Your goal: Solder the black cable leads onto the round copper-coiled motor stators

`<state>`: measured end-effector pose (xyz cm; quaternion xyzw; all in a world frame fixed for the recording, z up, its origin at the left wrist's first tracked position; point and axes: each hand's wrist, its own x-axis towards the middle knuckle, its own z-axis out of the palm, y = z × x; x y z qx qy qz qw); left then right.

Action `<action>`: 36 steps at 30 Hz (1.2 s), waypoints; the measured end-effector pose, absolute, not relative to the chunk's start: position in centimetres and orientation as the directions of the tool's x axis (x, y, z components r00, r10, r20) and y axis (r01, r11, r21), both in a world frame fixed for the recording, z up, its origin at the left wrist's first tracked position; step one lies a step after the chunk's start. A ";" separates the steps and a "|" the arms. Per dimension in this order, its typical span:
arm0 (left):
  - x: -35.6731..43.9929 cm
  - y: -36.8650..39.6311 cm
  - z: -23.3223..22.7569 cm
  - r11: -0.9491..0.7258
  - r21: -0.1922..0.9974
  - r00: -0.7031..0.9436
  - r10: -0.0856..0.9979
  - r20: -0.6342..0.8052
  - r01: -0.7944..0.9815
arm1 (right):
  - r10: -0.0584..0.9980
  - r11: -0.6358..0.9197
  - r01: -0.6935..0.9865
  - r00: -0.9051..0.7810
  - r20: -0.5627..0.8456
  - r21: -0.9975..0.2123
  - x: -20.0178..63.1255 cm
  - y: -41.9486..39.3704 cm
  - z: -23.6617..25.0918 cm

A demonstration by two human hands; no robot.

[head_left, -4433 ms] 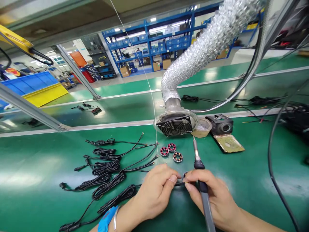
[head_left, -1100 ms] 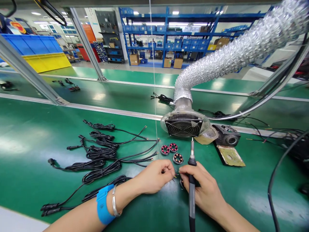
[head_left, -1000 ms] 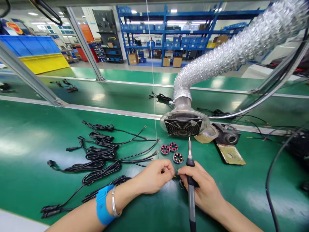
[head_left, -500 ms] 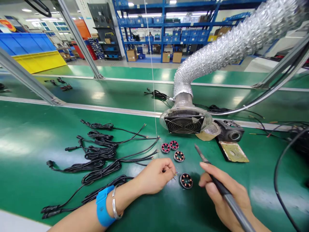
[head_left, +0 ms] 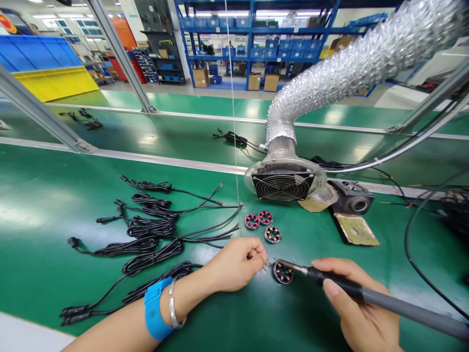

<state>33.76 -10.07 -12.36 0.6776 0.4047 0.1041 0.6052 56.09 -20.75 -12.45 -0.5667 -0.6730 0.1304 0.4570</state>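
Note:
My left hand (head_left: 242,264) pinches the end of a black cable, whose thin bare wires (head_left: 266,263) poke out past the fingertips. Just right of those wires lies a round motor stator (head_left: 283,273) with copper windings. In my right hand (head_left: 361,298) is a soldering iron (head_left: 340,287), its fingers wrapped round the dark handle. The iron's tip is over the upper left edge of that stator, close to the wires; whether they touch I cannot tell. Behind are another copper-wound stator (head_left: 272,234) and two stators with red windings (head_left: 252,221).
Several coiled black cables (head_left: 154,227) lie on the left of the green bench (head_left: 44,205). A fume extractor (head_left: 284,186) on a silver hose (head_left: 330,73) stands behind the stators. To its right is a soldering iron stand (head_left: 353,198) with a sponge tray (head_left: 356,230).
My right hand has swung the soldering iron's tip down and to the left, from above the bench to the near stator. My left hand stays where it was, still pinching the cable.

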 end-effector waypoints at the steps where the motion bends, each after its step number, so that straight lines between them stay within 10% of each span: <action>1: 33.7 -10.1 -12.5 0.061 0.905 0.651 0.675 -0.348 0.421 | 0.883 0.329 0.643 0.050 0.467 -0.691 56.1 -20.8 -12.5; 36: 33.7 -10.1 -12.1 0.067 0.902 0.655 0.665 -0.359 0.427 | 0.829 0.472 0.681 -0.128 0.544 -0.559 54.9 -21.4 -10.3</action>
